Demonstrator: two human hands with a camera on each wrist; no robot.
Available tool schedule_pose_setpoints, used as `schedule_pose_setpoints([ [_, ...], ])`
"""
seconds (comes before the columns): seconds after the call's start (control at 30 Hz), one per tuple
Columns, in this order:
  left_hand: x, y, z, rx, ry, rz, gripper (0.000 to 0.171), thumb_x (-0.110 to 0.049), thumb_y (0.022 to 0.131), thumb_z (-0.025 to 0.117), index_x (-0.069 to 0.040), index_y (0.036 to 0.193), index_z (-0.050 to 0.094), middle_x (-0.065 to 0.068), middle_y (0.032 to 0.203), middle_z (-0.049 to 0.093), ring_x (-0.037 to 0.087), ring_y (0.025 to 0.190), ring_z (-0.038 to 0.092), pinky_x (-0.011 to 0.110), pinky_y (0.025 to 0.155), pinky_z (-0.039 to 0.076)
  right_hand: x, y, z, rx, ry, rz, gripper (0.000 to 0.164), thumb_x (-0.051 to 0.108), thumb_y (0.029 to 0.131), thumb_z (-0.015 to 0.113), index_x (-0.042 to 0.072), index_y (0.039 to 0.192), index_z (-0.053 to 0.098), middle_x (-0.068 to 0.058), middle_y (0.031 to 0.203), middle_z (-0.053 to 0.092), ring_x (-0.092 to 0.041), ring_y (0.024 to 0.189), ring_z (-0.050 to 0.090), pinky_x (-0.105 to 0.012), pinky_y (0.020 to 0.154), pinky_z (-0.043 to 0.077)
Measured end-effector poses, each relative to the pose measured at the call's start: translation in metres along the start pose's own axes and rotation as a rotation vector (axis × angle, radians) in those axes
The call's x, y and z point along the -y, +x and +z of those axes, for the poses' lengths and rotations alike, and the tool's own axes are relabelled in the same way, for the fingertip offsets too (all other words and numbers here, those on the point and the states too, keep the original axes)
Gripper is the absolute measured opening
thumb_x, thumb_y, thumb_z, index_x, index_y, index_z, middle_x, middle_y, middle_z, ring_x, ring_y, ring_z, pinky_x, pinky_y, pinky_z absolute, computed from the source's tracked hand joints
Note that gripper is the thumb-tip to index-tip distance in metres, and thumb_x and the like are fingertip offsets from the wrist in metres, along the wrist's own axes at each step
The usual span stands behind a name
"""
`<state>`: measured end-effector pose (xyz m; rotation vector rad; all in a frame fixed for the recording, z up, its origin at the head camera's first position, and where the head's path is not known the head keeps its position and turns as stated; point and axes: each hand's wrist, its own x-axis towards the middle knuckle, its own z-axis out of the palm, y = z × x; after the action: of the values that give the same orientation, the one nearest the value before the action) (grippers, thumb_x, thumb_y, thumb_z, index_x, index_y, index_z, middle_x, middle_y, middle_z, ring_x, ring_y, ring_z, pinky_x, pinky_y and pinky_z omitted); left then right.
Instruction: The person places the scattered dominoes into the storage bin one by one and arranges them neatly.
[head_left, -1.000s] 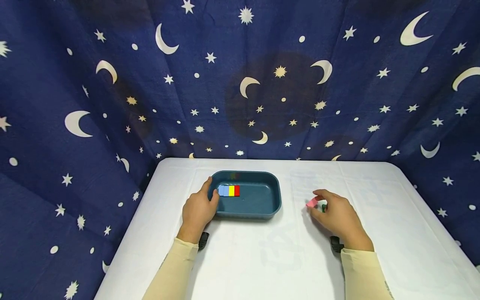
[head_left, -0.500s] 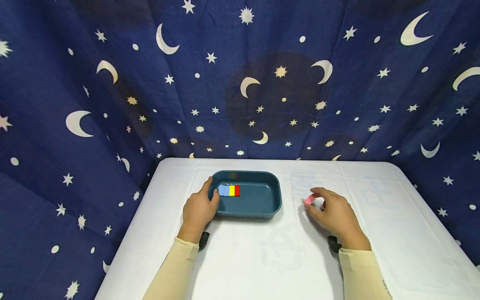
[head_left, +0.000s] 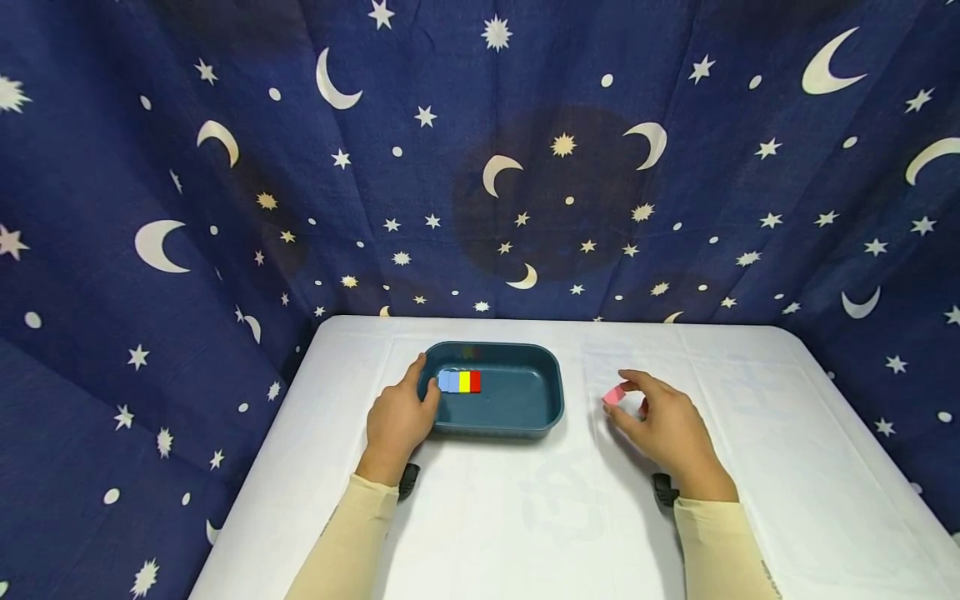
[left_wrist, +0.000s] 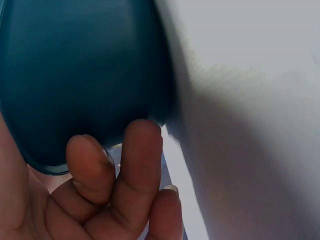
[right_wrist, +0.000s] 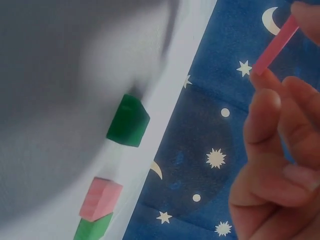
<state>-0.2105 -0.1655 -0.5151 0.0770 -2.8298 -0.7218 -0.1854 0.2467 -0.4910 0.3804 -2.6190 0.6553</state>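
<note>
My left hand [head_left: 397, 425] grips the left end of a teal plastic container [head_left: 517, 432], thumb at the rim. In the left wrist view, curled fingers [left_wrist: 141, 160] lie against the container's outer wall [left_wrist: 90, 65]. Between the thumb and a fingertip of my right hand [head_left: 671, 433], a pink block [head_left: 613, 395] is pinched, to the right of the container. That pink block [right_wrist: 276, 44] appears edge-on in the right wrist view. A row of light blue [head_left: 448, 382], yellow [head_left: 465, 382] and red [head_left: 476, 382] blocks lies inside the container.
In the right wrist view, a dark green block [right_wrist: 128, 122] lies on the white-covered table [head_left: 510, 517]. Farther along are another pink block [right_wrist: 101, 199] and a lighter green one [right_wrist: 93, 228]. A navy curtain [head_left: 420, 183] with moons and stars surrounds the table's back and sides.
My right hand has moved a little left toward the container with the pink block, and away from me. The green block by its fingers is now hidden in the head view. The left hand stays put.
</note>
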Motion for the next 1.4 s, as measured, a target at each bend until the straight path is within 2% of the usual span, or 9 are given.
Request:
schedule_pose_setpoints([
  [0.27, -0.001, 0.001, -0.002, 0.003, -0.006, -0.004, 0.058, -0.048, 0.105, 0.053, -0.028, 0.159, 0.050, 0.007, 0.057, 0.056, 0.024, 0.046, 0.052, 0.040, 0.041, 0.041, 0.003, 0.003, 0.000, -0.017, 0.003, -0.027, 0.057, 0.028, 0.084, 0.089, 0.010, 0.134, 0.069, 0.000, 0.102, 0.074, -0.013, 0.068, 0.050, -0.035, 0.060, 0.041],
  [0.7, 0.001, 0.002, 0.000, -0.010, -0.008, 0.010, 0.057, -0.045, 0.105, 0.056, -0.028, 0.159, 0.051, 0.004, 0.053, 0.050, 0.024, 0.044, 0.049, 0.040, 0.039, 0.039, 0.011, 0.003, 0.002, 0.001, 0.005, 0.012, 0.057, 0.030, 0.086, 0.088, 0.012, 0.136, 0.068, 0.001, 0.102, 0.073, -0.014, 0.069, 0.051, -0.034, 0.059, 0.040],
  [1.03, 0.004, 0.001, 0.001, -0.016, -0.006, 0.016, 0.058, -0.048, 0.105, 0.051, -0.028, 0.159, 0.051, 0.005, 0.054, 0.052, 0.023, 0.044, 0.050, 0.040, 0.039, 0.040, 0.013, 0.002, 0.004, -0.020, 0.012, -0.016, 0.058, 0.031, 0.085, 0.090, 0.013, 0.136, 0.068, 0.002, 0.104, 0.074, -0.016, 0.070, 0.054, -0.034, 0.058, 0.041],
  [1.4, 0.001, 0.001, 0.001, -0.011, -0.003, 0.009, 0.057, -0.047, 0.105, 0.054, -0.027, 0.159, 0.051, 0.004, 0.053, 0.051, 0.023, 0.043, 0.049, 0.040, 0.039, 0.039, 0.017, 0.003, 0.007, -0.019, 0.020, -0.028, 0.059, 0.031, 0.084, 0.091, 0.013, 0.136, 0.068, 0.002, 0.107, 0.075, -0.020, 0.072, 0.058, -0.035, 0.059, 0.042],
])
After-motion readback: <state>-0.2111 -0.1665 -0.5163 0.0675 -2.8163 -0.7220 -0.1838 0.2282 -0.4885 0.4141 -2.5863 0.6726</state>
